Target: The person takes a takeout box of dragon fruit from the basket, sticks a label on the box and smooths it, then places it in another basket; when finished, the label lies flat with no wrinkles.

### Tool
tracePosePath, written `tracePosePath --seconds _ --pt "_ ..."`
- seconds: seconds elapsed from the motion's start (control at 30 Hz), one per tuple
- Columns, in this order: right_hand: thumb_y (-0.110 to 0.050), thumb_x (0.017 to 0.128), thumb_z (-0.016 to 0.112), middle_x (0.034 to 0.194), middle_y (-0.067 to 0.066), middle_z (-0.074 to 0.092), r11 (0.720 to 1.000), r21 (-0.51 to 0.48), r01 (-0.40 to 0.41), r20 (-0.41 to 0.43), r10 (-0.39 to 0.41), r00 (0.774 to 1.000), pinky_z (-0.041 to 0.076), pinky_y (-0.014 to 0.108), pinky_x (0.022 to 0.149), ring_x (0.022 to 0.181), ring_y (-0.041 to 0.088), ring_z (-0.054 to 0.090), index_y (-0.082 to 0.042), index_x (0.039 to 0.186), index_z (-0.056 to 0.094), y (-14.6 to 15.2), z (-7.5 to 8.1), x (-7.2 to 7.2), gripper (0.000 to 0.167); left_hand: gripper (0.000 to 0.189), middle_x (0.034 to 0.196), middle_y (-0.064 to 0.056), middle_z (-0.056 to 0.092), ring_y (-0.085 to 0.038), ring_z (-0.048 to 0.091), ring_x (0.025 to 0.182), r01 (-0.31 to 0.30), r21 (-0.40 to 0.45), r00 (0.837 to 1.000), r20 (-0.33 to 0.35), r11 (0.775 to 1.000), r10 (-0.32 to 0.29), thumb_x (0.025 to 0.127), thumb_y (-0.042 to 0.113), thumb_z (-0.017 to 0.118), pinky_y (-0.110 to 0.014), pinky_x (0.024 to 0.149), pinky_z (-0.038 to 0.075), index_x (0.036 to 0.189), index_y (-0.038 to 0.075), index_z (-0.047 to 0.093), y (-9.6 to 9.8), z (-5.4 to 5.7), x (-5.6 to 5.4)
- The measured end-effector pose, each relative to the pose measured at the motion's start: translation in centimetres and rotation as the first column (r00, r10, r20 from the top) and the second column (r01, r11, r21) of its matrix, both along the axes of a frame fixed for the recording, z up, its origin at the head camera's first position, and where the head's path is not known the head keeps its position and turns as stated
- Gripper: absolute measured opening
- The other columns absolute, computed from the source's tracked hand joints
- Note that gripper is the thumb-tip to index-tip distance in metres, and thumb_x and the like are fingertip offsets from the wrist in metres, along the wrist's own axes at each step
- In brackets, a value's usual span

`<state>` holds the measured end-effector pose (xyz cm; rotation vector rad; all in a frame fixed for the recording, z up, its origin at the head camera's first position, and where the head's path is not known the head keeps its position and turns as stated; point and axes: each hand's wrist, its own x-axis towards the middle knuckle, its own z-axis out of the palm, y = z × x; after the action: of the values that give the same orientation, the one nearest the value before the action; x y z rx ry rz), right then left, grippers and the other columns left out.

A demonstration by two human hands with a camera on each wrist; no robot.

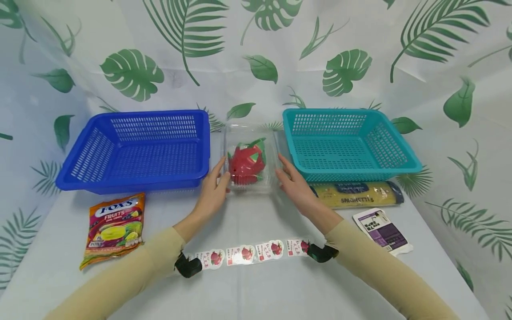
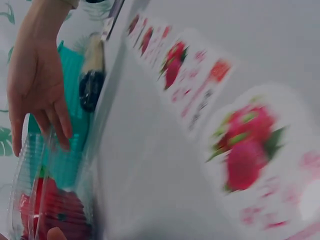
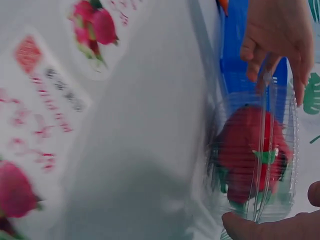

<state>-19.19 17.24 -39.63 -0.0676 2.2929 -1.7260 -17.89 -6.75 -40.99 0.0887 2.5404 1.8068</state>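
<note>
A clear plastic clamshell box (image 1: 252,189) stands between my two hands, with a red and green dragon fruit (image 1: 247,162) inside. My left hand (image 1: 212,186) is at the box's left side, fingers extended along its edge. On the opposite side, my right hand (image 1: 297,184) touches the edge with fairly straight fingers. The right wrist view shows the left hand (image 3: 280,40) beyond the box, its fingertips at the rim. In the left wrist view, the right hand (image 2: 40,85) reaches down to the far end of the box. A strip of dragon-fruit stickers (image 1: 242,254) lies nearer me.
A blue basket (image 1: 134,184) stands at the left and a teal basket (image 1: 360,171) at the right. The candy bag (image 1: 114,229) lies front left. On the right are a spaghetti pack (image 1: 358,195) and a white and purple packet (image 1: 382,231). A leaf-patterned curtain hangs behind.
</note>
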Motion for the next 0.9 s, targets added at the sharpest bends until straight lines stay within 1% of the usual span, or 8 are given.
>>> tracePosePath --seconds 0.13,0.33,0.4,0.5,0.6,0.73,0.8,0.9 --pt "-0.038 0.105 0.041 0.16 0.016 0.015 0.999 0.0 -0.034 -0.043 0.034 0.998 0.031 0.048 0.112 0.145 0.03 0.023 -0.033 0.157 0.016 1.6 -0.3 2.1 0.058 0.05 0.131 -0.022 0.039 -0.036 0.063 0.091 -0.011 0.051 1.0 -0.004 0.999 0.011 0.105 0.022 0.042 -0.037 0.072 0.055 0.154 0.017 0.031 -0.5 -0.8 2.4" --pt "-0.04 0.104 0.046 0.154 0.018 0.031 0.996 0.084 -0.012 -0.073 0.018 0.997 0.033 0.054 0.109 0.137 0.037 0.036 -0.024 0.156 0.022 3.9 -1.0 5.7 0.06 0.034 0.111 -0.013 0.046 -0.034 0.063 0.09 -0.049 0.153 0.998 -0.03 0.987 0.054 0.102 0.013 0.051 -0.039 0.073 0.056 0.135 0.007 0.049 -0.9 -1.9 5.5" --pt "-0.039 0.103 0.048 0.15 0.017 0.038 0.99 0.142 0.013 -0.092 0.0 0.996 0.035 0.054 0.108 0.135 0.035 0.04 -0.021 0.154 0.028 4.6 -1.2 6.8 0.058 0.028 0.108 -0.01 0.051 -0.028 0.064 0.089 -0.016 0.143 0.998 -0.057 0.99 0.024 0.1 0.011 0.055 -0.035 0.074 0.056 0.127 0.005 0.055 -0.9 -2.1 6.1" --pt "-0.036 0.102 0.051 0.14 0.014 0.051 0.971 0.229 0.066 -0.135 -0.036 0.99 0.04 0.05 0.104 0.128 0.03 0.048 -0.013 0.148 0.039 5.7 -1.7 8.2 0.053 0.024 0.105 -0.005 0.058 -0.019 0.064 0.092 0.11 0.055 0.987 -0.121 0.992 -0.102 0.097 0.011 0.061 -0.03 0.077 0.055 0.12 0.005 0.062 -0.9 -2.4 6.6" --pt "-0.032 0.101 0.055 0.13 0.011 0.06 0.95 0.294 0.104 -0.166 -0.056 0.985 0.046 0.038 0.099 0.118 0.024 0.055 -0.007 0.14 0.049 6.7 -2.1 9.5 0.047 0.028 0.107 -0.005 0.063 -0.015 0.063 0.096 0.297 -0.074 0.935 -0.179 0.952 -0.305 0.096 0.015 0.064 -0.027 0.081 0.054 0.122 0.006 0.063 -0.7 -2.9 6.8" --pt "-0.028 0.099 0.06 0.117 0.008 0.066 0.936 0.332 0.119 -0.17 -0.065 0.983 0.049 0.024 0.088 0.106 0.018 0.059 -0.004 0.131 0.057 7.7 -2.6 10.8 0.04 0.035 0.111 -0.01 0.063 -0.017 0.063 0.097 0.516 -0.185 0.816 -0.191 0.836 -0.546 0.095 0.019 0.065 -0.026 0.081 0.054 0.126 0.003 0.061 -0.1 -3.2 6.8" --pt "-0.027 0.097 0.063 0.111 0.005 0.067 0.929 0.354 0.113 -0.166 -0.056 0.984 0.051 0.022 0.084 0.101 0.016 0.06 -0.004 0.128 0.06 8.0 -2.8 11.4 0.039 0.036 0.111 -0.01 0.063 -0.019 0.063 0.097 0.58 -0.225 0.765 -0.18 0.783 -0.619 0.095 0.019 0.066 -0.023 0.08 0.053 0.126 0.002 0.061 0.3 -3.2 6.8" --pt "-0.027 0.095 0.066 0.104 0.001 0.067 0.915 0.393 0.091 -0.163 -0.028 0.986 0.053 0.024 0.08 0.094 0.012 0.06 -0.004 0.123 0.063 8.3 -3.0 12.1 0.036 0.036 0.112 -0.009 0.062 -0.018 0.062 0.098 0.642 -0.282 0.706 -0.147 0.713 -0.693 0.093 0.015 0.068 -0.019 0.08 0.052 0.125 0.001 0.061 1.1 -2.9 6.5"
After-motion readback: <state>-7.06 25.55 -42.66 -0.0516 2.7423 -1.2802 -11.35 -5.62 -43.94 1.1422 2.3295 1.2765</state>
